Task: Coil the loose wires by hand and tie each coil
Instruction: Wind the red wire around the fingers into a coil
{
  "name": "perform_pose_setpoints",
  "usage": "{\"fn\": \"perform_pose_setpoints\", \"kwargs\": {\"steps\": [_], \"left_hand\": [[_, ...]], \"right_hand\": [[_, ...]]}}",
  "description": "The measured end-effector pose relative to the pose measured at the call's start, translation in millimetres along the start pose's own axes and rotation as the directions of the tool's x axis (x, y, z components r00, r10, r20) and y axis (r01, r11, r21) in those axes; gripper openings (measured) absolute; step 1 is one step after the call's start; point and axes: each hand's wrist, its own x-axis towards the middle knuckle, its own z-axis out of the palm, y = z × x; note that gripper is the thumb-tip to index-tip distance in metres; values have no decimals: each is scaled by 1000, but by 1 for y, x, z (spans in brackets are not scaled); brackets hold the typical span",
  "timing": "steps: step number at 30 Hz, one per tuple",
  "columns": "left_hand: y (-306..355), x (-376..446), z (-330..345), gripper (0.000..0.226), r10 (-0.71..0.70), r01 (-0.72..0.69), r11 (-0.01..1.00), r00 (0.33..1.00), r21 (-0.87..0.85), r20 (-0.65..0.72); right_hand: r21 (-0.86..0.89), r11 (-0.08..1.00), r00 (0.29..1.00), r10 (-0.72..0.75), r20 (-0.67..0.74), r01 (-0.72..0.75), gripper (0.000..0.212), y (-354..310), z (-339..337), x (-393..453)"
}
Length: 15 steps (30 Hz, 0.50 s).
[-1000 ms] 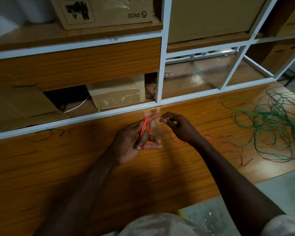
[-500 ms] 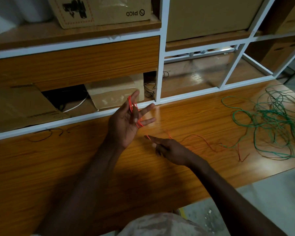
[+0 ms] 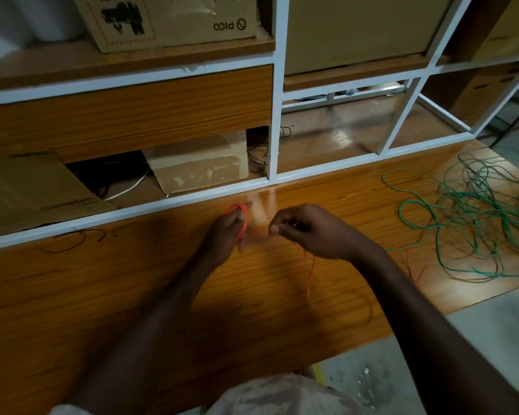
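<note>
Thin red wire (image 3: 242, 218) is looping in a small oval coil around the left hand (image 3: 226, 235), whose fingers are curling on it; the right hand (image 3: 307, 230) is pinching its trailing strand above the glossy wood-grain table (image 3: 102, 295), near tangled green wire (image 3: 477, 217).

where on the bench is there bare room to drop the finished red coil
Bare wood lies left of the left hand, between the black wire scraps by the white frame rail and the bench's near edge. It is crowded on the right: the green wire tangle covers that end, and the red wire trails below the right hand.
</note>
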Motion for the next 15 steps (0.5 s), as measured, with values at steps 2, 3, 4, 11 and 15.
{"fn": "perform_pose_setpoints", "kwargs": {"steps": [2, 3, 4, 11, 15], "left_hand": [[-2, -7, 5, 41, -16, 16, 1000, 992, 4, 125], [-1, -11, 6, 41, -50, 63, 996, 981, -61, 187], [0, -16, 6, 41, -79, 111, 985, 970, -133, 228], [19, -53, 7, 46, -28, 181, 920, 916, -349, 401], [28, -60, 7, 48, 1, 178, 858, 937, -482, 349]], "right_hand": [[-9, 1000, 996, 29, -84, -29, 17, 7, -14, 5], [-16, 999, 990, 28, -141, -31, 18, 12, -21, 8], [-31, 999, 980, 26, -195, -33, 19, 18, -27, 11], [-88, 996, 940, -5, -340, -26, 22, 44, -20, 31], [-90, 996, 935, -6, -356, -28, 26, 54, -1, 35]]}}
